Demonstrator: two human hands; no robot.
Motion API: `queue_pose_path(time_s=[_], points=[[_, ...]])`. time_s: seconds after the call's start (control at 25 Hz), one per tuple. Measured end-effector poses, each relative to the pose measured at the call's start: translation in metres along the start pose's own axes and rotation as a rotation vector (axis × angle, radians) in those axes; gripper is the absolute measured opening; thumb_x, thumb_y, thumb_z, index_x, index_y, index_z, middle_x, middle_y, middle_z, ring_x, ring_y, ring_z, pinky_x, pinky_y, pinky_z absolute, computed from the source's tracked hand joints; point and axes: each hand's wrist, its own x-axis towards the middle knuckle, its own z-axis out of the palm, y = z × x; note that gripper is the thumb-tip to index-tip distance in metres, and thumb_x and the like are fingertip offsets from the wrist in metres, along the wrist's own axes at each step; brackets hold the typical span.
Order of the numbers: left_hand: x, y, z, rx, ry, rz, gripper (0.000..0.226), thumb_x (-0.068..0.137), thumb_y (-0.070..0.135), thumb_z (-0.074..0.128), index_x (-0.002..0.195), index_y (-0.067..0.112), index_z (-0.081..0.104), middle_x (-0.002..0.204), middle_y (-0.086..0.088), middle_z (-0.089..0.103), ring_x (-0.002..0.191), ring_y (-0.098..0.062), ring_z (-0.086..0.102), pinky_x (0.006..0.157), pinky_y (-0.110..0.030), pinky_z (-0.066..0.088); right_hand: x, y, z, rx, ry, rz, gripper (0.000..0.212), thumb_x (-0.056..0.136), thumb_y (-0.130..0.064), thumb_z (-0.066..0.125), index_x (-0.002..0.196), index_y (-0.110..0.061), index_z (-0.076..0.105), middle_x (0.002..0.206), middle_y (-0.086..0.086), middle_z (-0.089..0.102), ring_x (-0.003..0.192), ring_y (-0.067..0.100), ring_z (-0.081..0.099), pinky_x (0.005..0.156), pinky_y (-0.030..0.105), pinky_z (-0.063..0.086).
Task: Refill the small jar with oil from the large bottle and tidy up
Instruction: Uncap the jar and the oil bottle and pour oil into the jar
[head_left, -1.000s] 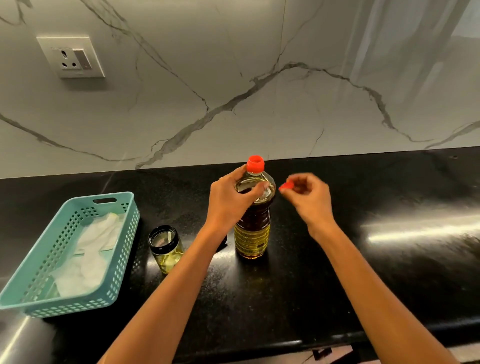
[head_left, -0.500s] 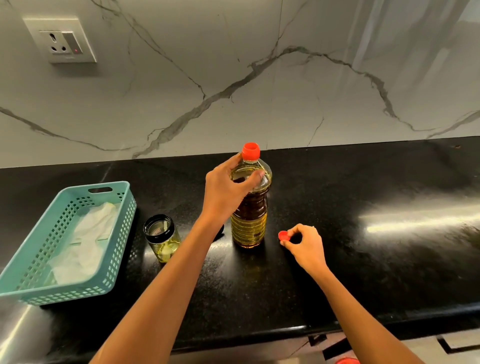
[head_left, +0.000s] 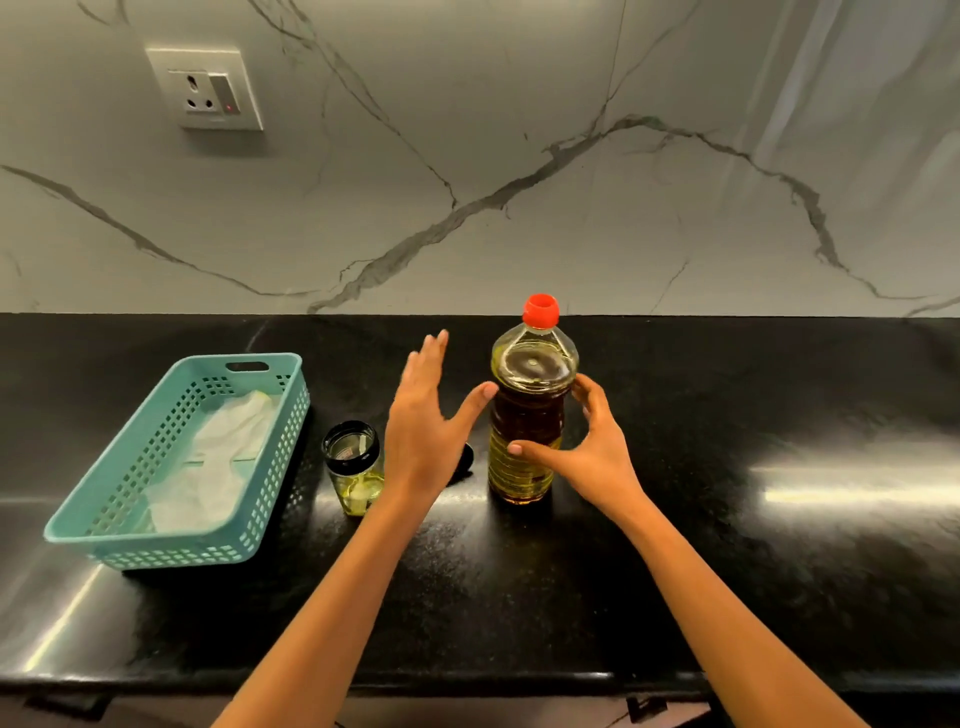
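The large bottle (head_left: 530, 415) has changed hands. A second ago the left hand (head_left: 423, 421) gripped its shoulder while the right hand (head_left: 589, 452) pinched a small red piece beside the neck. Half a second ago that piece went down on the worktop (head_left: 727, 571) at about 4 o'clock from the bottle's base. It cannot be seen now and may be hidden behind the right hand.

Now the right hand curls round the bottle's middle, with the thumb across the front and the fingers (head_left: 589, 397) round the far right side. The left hand has let go. Its fingers are straight and spread wide, and only the thumb tip sits at or just beside the bottle's left edge.

The bottle stands upright near the middle of the worktop and keeps its red top (head_left: 540, 310). Whether that top is open for pouring cannot be told.

The small jar (head_left: 353, 467) stands at 9 o'clock from the bottle, with its mouth uncovered and a little oil at the bottom. A blue basket (head_left: 104, 525) holding a white cloth (head_left: 218, 457) lies further out at 9 o'clock.

This looks like preparation for the pour. The right hand is placed to lift and tip the bottle, and the freed left hand could steady the jar. No oil has been transferred yet.
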Motion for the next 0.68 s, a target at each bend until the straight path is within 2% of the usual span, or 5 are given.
queue_pose_path(time_s=[0.08,0.16,0.4,0.68], points=[[-0.012,-0.025,-0.017,0.087,0.117,-0.049,0.076,0.08,0.043,0.063,0.143,0.016,0.029,0.152,-0.003,0.026,0.143,-0.018,0.012,0.108,-0.026,0.017,0.003,-0.004,0.011,0.08,0.004,-0.011,0.096,0.053,-0.028,0.088,0.133,-0.024,0.035,0.118,-0.021,0.047,0.107,-0.007,0.045,0.093,0.019,0.035],[-0.02,-0.053,-0.033,0.152,0.177,-0.125,0.077,0.079,0.036,0.069,0.141,0.012,0.031,0.151,-0.007,0.027,0.142,-0.021,0.015,0.11,-0.027,0.017,0.008,-0.006,0.023,0.127,0.062,-0.008,0.09,0.052,-0.026,0.089,0.128,-0.023,0.041,0.114,-0.016,0.053,0.106,-0.001,0.051,0.093,0.025,0.042],[-0.036,-0.101,-0.05,0.069,0.105,-0.343,0.083,0.072,0.028,0.078,0.14,0.011,0.033,0.14,-0.009,0.043,0.129,-0.022,0.04,0.103,-0.026,0.03,0.019,-0.009,0.039,0.169,0.213,0.026,0.08,0.052,-0.024,0.089,0.122,-0.022,0.049,0.115,-0.005,0.06,0.107,0.008,0.056,0.091,0.028,0.046],[-0.03,-0.124,-0.06,0.045,0.111,-0.275,0.069,0.068,0.031,0.08,0.128,0.015,0.05,0.118,-0.003,0.062,0.111,-0.015,0.056,0.093,-0.021,0.042,0.023,-0.017,0.057,0.126,0.354,-0.002,0.074,0.055,-0.014,0.088,0.121,-0.016,0.052,0.109,-0.007,0.061,0.1,0.006,0.057,0.088,0.022,0.045]])
